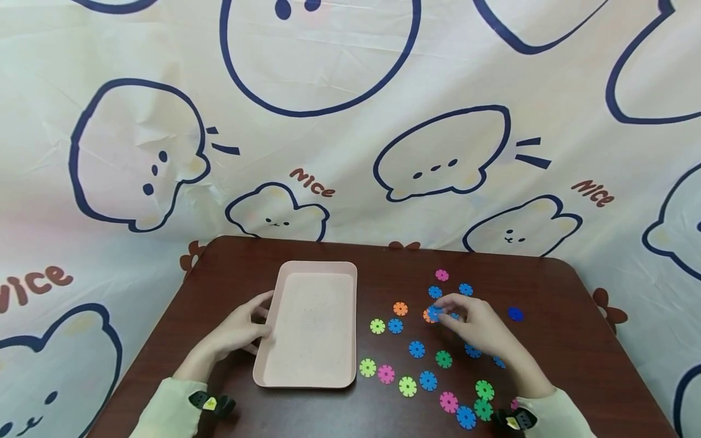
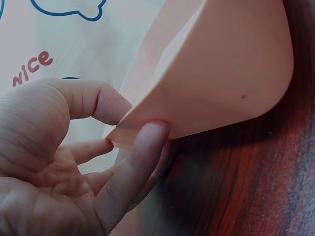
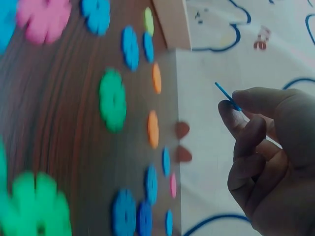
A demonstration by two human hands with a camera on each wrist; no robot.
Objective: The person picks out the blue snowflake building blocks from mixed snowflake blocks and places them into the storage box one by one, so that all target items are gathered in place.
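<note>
At the left side of the pale pink tray point(image 1: 306, 328), my left hand point(image 1: 238, 328) holds the tray's edge. In the left wrist view, fingertips meet the rim and outer wall of the tray point(image 2: 226, 64). My right hand point(image 1: 482, 325) pinches a blue notched plastic disc point(image 1: 434, 312) between thumb and forefinger. The right wrist view has that blue disc point(image 3: 221, 90) nearly edge-on, up off the table. In the head view it overlaps an orange disc point(image 1: 426, 316). The remaining fingers of the right hand are curled in.
Several notched discs lie scattered to the tray's right, among them a green disc point(image 1: 443, 359), a pink disc point(image 1: 386, 373) and a yellow-green disc point(image 1: 408, 386). A dark blue disc point(image 1: 515, 314) lies farther right. Behind the brown table point(image 1: 569, 340) hangs a printed cloth point(image 1: 350, 152).
</note>
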